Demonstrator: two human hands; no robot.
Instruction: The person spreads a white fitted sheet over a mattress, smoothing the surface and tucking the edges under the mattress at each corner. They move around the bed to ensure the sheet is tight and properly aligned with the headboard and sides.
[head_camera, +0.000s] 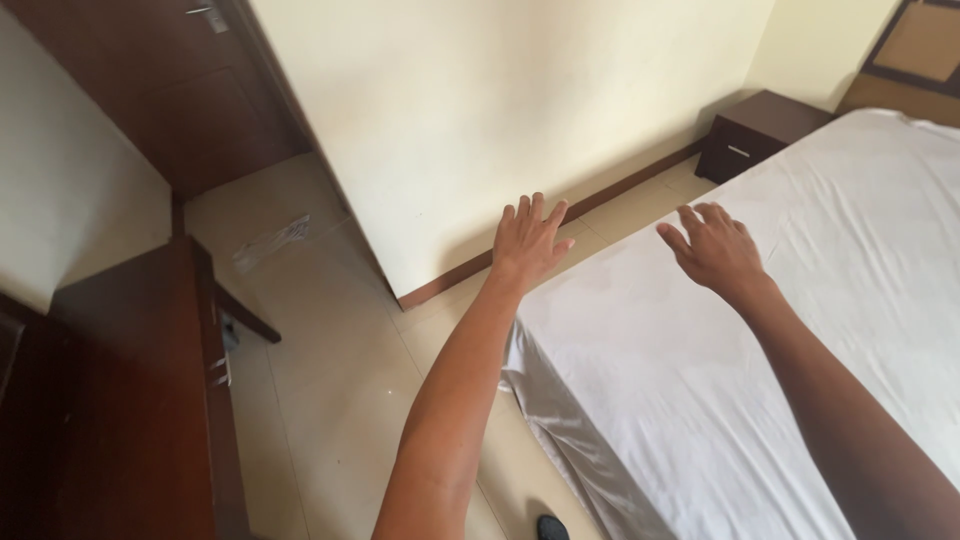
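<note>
A bed covered by a white sheet (760, 330) fills the right side of the view, its corner nearest me at the lower middle. My left hand (528, 240) is stretched out with fingers spread, over the bed's far left edge and the tiled floor beyond it, holding nothing. My right hand (712, 250) reaches over the sheet, palm down with fingers slightly curled and apart, also holding nothing. Whether either hand touches the sheet I cannot tell.
A cream wall (480, 110) with a dark skirting board runs behind the bed. A dark bedside table (755, 130) stands at the far end. A dark wooden desk (140, 400) is at left, a wooden door (170, 90) behind it, and a plastic wrapper (270, 242) on the floor.
</note>
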